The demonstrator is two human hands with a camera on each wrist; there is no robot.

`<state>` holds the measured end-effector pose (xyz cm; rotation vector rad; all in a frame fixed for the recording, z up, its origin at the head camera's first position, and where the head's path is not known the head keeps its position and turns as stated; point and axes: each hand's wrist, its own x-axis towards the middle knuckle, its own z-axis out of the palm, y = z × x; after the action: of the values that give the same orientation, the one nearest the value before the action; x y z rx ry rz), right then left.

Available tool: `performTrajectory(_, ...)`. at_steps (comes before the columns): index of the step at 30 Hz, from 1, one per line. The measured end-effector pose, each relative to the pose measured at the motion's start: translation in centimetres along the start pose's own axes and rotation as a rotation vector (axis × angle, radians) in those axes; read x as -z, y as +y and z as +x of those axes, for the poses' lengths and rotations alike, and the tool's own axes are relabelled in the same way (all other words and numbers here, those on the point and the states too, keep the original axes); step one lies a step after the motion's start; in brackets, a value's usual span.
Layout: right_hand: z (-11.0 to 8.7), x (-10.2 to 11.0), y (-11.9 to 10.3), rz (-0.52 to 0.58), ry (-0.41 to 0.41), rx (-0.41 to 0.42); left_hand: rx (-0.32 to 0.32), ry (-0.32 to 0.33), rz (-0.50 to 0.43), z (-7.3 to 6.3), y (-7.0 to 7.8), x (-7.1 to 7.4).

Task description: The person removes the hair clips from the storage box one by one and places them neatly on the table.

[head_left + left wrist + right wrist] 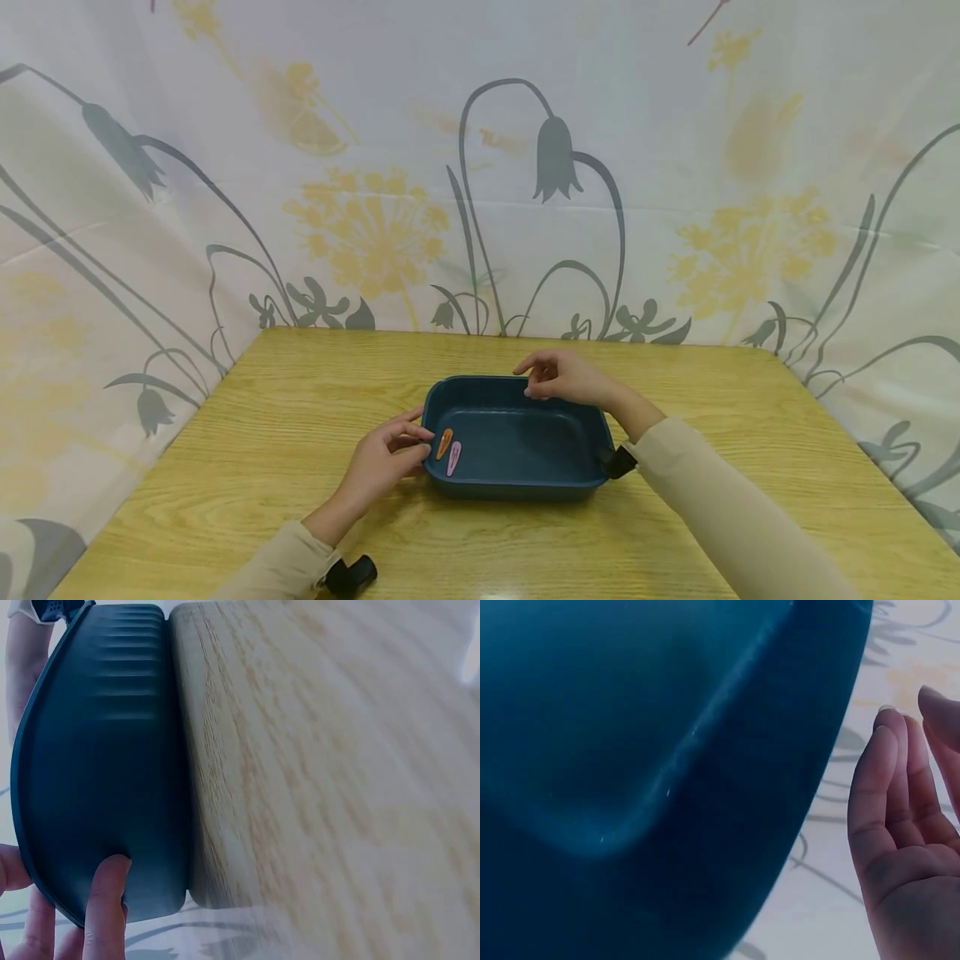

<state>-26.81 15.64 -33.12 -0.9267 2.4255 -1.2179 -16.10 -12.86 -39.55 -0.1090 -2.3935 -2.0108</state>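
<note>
Around the left end of a dark blue rectangular basin [525, 493], my left hand [385, 458] grips the rim and wall. One finger [107, 907] lies along the outside of the wall in the left wrist view, with other fingertips at the rim. Inside the basin at its left end lie an orange snap hair clip [444, 444] and a pink snap hair clip [453, 459], side by side. My right hand [562, 377] hovers over the far rim, fingers loosely bent and holding nothing; the right wrist view shows it beside the basin wall [780, 787].
The basin stands on a yellow wood-grain table [337, 367]. Behind and at the sides hangs a pale cloth [420, 108] printed with grey and yellow flowers. Black wrist devices [351, 575] sit at both sleeves, the right one close to the basin's right end.
</note>
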Motion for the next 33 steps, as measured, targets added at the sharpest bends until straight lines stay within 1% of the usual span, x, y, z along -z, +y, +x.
performTrajectory(6, 1.2, -0.9, 0.1, -0.006, -0.035, 0.041, -0.001, 0.002, 0.002, 0.0, 0.0, 0.0)
performTrajectory(13, 2.2, -2.2, 0.3, 0.006, -0.095, 0.133, -0.005, 0.001, 0.006, 0.1, -0.1, 0.1)
performTrajectory(16, 2.7, -2.9, 0.5, 0.006, -0.112, 0.120, -0.010, -0.003, 0.004, 0.1, -0.2, 0.0)
performTrajectory(17, 2.8, -3.1, 0.5, 0.007, -0.116, 0.100, -0.009, -0.004, 0.003, 0.1, -0.2, 0.0)
performTrajectory(20, 3.4, -4.0, 0.8, 0.001, -0.128, 0.083, -0.005, -0.004, 0.004, 0.1, -0.2, 0.1)
performTrajectory(28, 4.7, -5.5, 1.0, -0.030, -0.200, 0.108, -0.005, -0.011, 0.001, 0.1, -0.2, 0.2)
performTrajectory(33, 5.3, -6.2, 0.9, -0.080, -0.263, 0.148, 0.000, -0.010, -0.005, 0.1, -0.1, 0.2)
